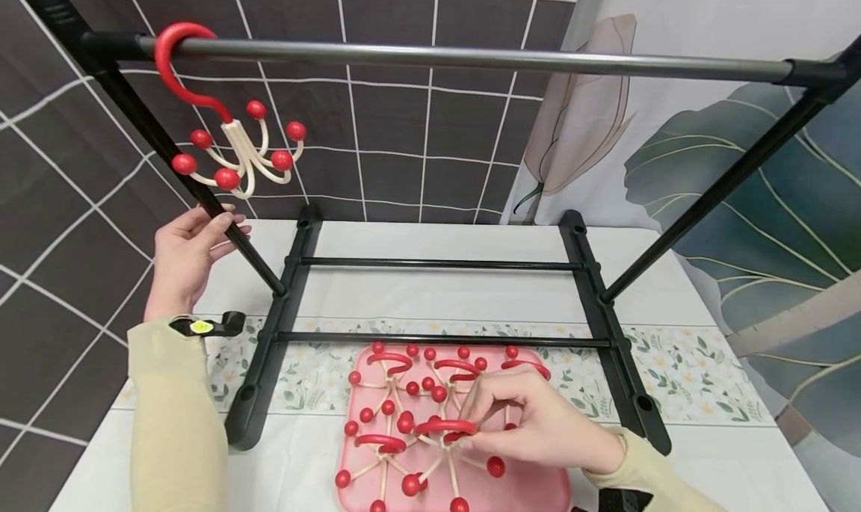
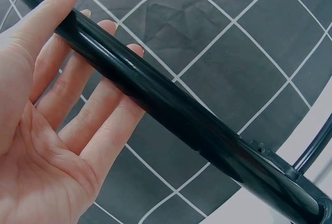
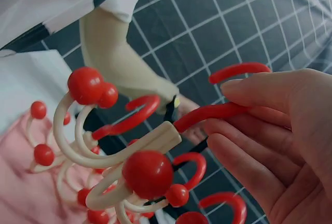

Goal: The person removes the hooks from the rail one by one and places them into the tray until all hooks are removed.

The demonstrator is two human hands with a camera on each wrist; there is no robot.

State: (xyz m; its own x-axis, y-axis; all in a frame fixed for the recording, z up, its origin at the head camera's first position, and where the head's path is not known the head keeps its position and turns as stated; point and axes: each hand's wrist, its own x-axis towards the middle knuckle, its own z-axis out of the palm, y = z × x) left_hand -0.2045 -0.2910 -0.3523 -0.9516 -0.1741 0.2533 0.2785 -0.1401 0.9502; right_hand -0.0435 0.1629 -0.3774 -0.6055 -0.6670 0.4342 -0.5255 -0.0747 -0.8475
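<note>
My left hand (image 1: 181,254) grips the left black post (image 1: 254,261) of a rack, thumb on one side and fingers on the other, also seen on the post (image 2: 155,97) in the left wrist view. Over the pink tray (image 1: 531,486), my right hand (image 1: 531,415) pinches the red hook of a cream hanger with red ball tips (image 3: 168,140). Several similar hangers (image 1: 382,446) lie in the tray around it. Another such hanger (image 1: 245,149) hangs by its red hook at the left end of the rack's grey top rail (image 1: 430,54).
Black feet (image 1: 254,400) and two low crossbars (image 1: 437,264) form the rack's base on a white tabletop with a floral strip (image 1: 693,370). Dark tiled cloth (image 1: 390,116) stands behind, and a leaf-patterned curtain (image 1: 753,176) hangs at the right.
</note>
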